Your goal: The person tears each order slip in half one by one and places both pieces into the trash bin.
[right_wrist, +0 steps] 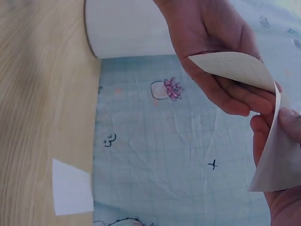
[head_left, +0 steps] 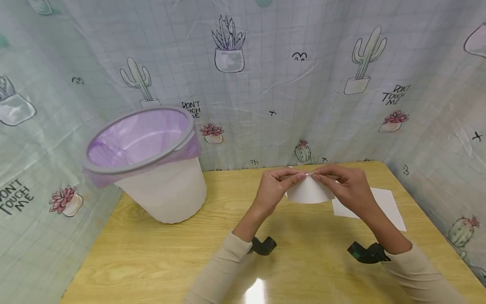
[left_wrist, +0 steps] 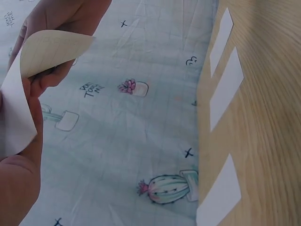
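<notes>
A small white piece of paper [head_left: 309,192] is held up above the table, bent over at its top edge. My left hand [head_left: 270,190] pinches it from the left with thumb and fingers. From the right, my right hand [head_left: 347,185] pinches the same edge, thumb close to the other thumb. Both wrist views show the paper [left_wrist: 16,108] curving, with a cream inner side bearing faint lines [right_wrist: 240,68]. Behind the hands, white paper pieces [left_wrist: 226,89] lie on the table; the right arm partly covers the paper on the right [head_left: 389,207] in the head view.
A white bin [head_left: 171,194] lined with a purple bag [head_left: 152,139] stands at the table's left. The wooden table [head_left: 152,257] meets a curtain [head_left: 265,84] printed with cacti at its back edge. Black wrist cameras [head_left: 263,246] are worn below both hands.
</notes>
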{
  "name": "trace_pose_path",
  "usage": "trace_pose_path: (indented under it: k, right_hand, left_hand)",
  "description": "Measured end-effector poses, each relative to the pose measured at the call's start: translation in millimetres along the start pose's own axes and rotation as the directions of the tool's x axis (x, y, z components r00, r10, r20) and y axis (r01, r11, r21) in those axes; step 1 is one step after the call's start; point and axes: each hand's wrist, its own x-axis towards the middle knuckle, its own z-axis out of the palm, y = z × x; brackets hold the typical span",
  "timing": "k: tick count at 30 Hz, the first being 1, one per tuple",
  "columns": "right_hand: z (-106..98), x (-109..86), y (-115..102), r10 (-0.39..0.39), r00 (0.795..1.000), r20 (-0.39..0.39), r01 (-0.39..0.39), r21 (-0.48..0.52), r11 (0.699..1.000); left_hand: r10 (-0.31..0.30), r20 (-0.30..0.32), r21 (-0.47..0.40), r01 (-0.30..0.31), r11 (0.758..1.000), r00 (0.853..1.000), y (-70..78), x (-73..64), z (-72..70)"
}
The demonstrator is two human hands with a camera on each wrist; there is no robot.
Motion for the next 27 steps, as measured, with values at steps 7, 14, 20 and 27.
trace_pose_path:
  k: [7,14,20,27]
  right_hand:
    - [-1.8,-0.4,-2.4,-0.024,0.998,0.051,0.03,-0.111,0.993]
    - [-18.1,6.1,-10.2,-0.06,0.983,0.172,0.097,-0.218,0.971]
    - [-32.1,16.1,-20.5,-0.09,0.97,0.227,0.148,-0.255,0.956]
    - [-34.4,24.3,-34.0,-0.215,0.934,0.284,0.28,-0.21,0.937]
  left_hand:
    - [-0.041,0.087,0.096,0.032,0.995,0.995,0.4,-2.4,-15.7]
    - [-0.096,0.138,0.136,0.077,0.988,0.986,6.7,-2.2,-32.1]
    - [-0.147,0.181,0.115,0.128,0.985,0.972,15.8,-2.5,-40.6]
    - [-0.159,0.221,0.141,0.13,0.981,0.962,29.1,-3.8,-53.0]
